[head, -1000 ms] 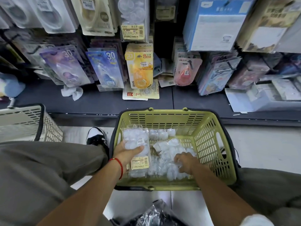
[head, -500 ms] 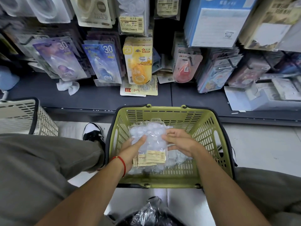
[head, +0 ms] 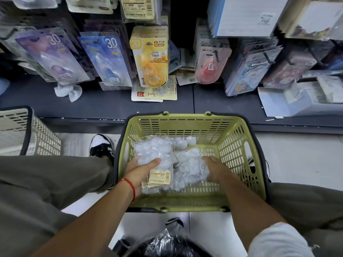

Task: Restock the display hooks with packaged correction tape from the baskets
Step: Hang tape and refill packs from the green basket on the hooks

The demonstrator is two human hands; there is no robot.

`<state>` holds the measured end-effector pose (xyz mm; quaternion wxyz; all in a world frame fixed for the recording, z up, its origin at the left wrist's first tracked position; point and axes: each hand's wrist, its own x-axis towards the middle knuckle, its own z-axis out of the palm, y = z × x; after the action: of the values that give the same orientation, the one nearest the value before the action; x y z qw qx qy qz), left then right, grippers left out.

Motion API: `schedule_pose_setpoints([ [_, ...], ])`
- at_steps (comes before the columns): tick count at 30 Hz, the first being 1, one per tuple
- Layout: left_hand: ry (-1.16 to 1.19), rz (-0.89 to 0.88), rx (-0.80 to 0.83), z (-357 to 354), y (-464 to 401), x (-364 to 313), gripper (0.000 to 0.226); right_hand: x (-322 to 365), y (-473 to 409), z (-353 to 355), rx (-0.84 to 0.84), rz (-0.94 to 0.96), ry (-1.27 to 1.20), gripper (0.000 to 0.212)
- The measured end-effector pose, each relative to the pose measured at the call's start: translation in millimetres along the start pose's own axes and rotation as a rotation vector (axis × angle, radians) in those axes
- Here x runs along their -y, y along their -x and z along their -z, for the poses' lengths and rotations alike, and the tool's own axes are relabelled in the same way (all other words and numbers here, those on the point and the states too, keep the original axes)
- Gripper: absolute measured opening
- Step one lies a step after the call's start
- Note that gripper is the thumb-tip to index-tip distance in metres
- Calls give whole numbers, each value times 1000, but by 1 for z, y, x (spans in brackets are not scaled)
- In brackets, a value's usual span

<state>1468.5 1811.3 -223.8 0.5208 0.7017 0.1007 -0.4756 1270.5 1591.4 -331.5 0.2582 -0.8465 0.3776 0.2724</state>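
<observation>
Fingers [head: 155, 161] of the left hand [head: 138, 170] curl over a clear plastic pack of white correction tapes with a cream barcode label [head: 154, 160], the thumb on top, gripping it above the near left part of the green slotted plastic basket [head: 239, 145]. A red string bracelet [head: 130, 184] circles that wrist. To the right inside the basket, the right hand [head: 215, 169] rests palm down on a loose pile of similar clear packs [head: 189, 164]; whether its fingers are grasping one I cannot tell, as they are hidden beneath the hand. Nearer than the basket lies a crinkled dark plastic bag [head: 167, 240]. Left of the basket stand a black-and-white shoe [head: 101, 147] and a cream slotted basket [head: 24, 132]. Beyond the basket runs a dark shelf [head: 104, 106], with a crumpled white tissue [head: 67, 90] on it. Above the shelf hang a purple carded tape pack [head: 53, 54], a blue one [head: 105, 56], a yellow one [head: 150, 56] and a pink one [head: 211, 65].
</observation>
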Motion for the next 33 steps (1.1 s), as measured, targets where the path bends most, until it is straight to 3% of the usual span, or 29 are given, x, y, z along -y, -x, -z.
schedule_pose_setpoints([
  [6, -14, -27, 1, 1, -1, 1, 52, 5, -13, -6, -80, 62, 312, 99],
  [9, -28, -51, 20, 3, 0, 2, 51, 9, -11, -2, -48, 95, 263, 89],
  [10, -31, -53, 18, 3, 0, 2, 53, 10, -8, 1, -26, 87, 135, 83],
  [15, 4, -61, -2, 3, -5, 3, 68, 9, 18, 48, 87, -154, -947, 34],
  [17, 14, -62, -5, 1, -8, 2, 71, 7, 33, 72, 217, -48, -1114, 34],
  [21, 53, -83, -5, -7, -6, -3, 79, 24, 64, 130, 352, 132, -860, 72],
  [26, 103, -140, 34, -10, 2, -15, 108, 62, 101, 220, 178, 347, -275, 47],
  [29, 106, -194, 162, -7, 14, -29, 114, 87, 129, 262, 216, 450, -69, 41],
  [31, 65, -225, 291, -8, 24, -43, 106, 105, 140, 275, 200, 470, 49, 37],
  [33, 62, -254, 431, -14, 34, -62, 80, 122, 142, 280, 53, 498, 156, 34],
])
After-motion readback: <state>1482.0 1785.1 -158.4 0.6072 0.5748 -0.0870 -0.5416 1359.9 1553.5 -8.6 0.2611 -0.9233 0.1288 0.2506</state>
